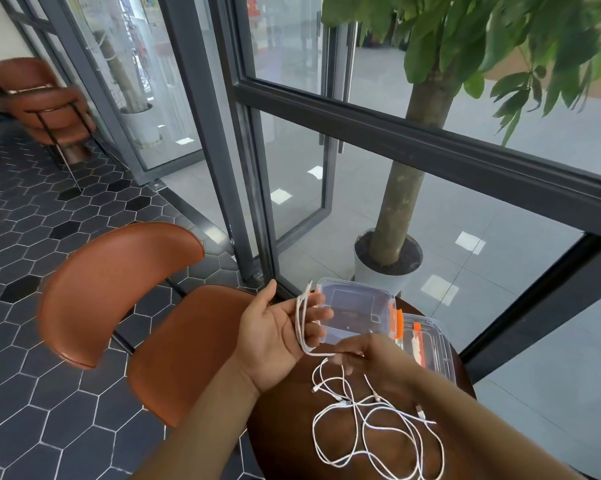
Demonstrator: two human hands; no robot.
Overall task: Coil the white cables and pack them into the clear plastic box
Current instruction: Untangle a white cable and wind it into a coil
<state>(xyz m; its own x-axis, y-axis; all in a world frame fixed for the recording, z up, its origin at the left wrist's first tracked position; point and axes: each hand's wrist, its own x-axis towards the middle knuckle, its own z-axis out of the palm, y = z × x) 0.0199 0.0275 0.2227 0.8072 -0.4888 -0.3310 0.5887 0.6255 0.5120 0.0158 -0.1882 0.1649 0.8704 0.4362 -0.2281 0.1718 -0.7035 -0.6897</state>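
Observation:
My left hand [281,336] is held palm up above the table's left edge, with loops of a white cable [302,318] wound over its fingers. My right hand [356,351] pinches the same cable just below those loops. More white cables [371,431] lie tangled and loose on the dark round table [285,441]. The clear plastic box [358,311] with orange clasps stands open at the table's far side, its lid [430,344] lying flat to the right.
A brown leather chair [126,289] stands to the left of the table on the hexagon tile floor. Behind the table are a dark-framed glass wall and a potted tree [392,216] in a white pot.

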